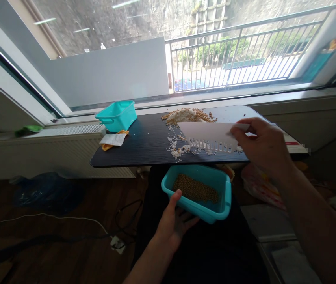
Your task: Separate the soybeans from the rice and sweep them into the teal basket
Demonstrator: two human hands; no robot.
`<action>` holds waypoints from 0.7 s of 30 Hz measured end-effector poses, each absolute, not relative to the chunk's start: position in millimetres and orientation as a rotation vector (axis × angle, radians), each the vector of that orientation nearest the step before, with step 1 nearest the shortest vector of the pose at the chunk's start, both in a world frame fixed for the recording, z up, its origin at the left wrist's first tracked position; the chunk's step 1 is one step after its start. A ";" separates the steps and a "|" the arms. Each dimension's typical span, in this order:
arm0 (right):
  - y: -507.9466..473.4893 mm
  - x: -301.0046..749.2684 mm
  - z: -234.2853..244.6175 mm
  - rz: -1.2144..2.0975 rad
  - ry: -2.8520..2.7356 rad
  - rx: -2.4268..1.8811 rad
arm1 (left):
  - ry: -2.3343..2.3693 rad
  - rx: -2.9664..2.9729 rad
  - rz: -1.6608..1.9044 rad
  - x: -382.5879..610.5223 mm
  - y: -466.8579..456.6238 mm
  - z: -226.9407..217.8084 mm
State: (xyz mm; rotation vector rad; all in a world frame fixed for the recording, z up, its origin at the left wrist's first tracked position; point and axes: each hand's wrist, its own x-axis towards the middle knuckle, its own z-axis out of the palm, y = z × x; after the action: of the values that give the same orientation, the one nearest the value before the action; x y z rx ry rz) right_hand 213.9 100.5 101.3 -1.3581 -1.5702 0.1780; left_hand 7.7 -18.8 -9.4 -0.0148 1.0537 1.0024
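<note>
My left hand (172, 224) grips the near left side of a teal plastic tub (212, 211), thumb over its rim, and holds it just below the front edge of the black table (144, 144). Brown beans (195, 188) cover the tub's bottom. My right hand (262, 146) is closed on the right end of a white slotted scraper (207, 136), which stands on edge on the table above the tub. White rice grains (178, 150) lie scattered beside the scraper. Farther back sits a pile of mixed rice and beans (187, 115).
A second teal tub (117, 115) stands at the table's back left, with a white and orange packet (113, 140) beside it. A radiator (67, 130) and window sill run behind. Cables (67, 221) and a socket lie on the wooden floor at left.
</note>
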 end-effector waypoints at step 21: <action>87.7 203.1 96.6 0.344 -1.648 -1.227 | 1.035 -0.012 1.025 2.1 -17.4 -10.0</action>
State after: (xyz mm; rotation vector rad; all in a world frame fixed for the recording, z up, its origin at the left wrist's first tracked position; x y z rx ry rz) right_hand 203.1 87.7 96.6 -1.2273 -1.6482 0.3443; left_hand 2.1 -17.4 -10.0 -0.0118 1.0351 1.0252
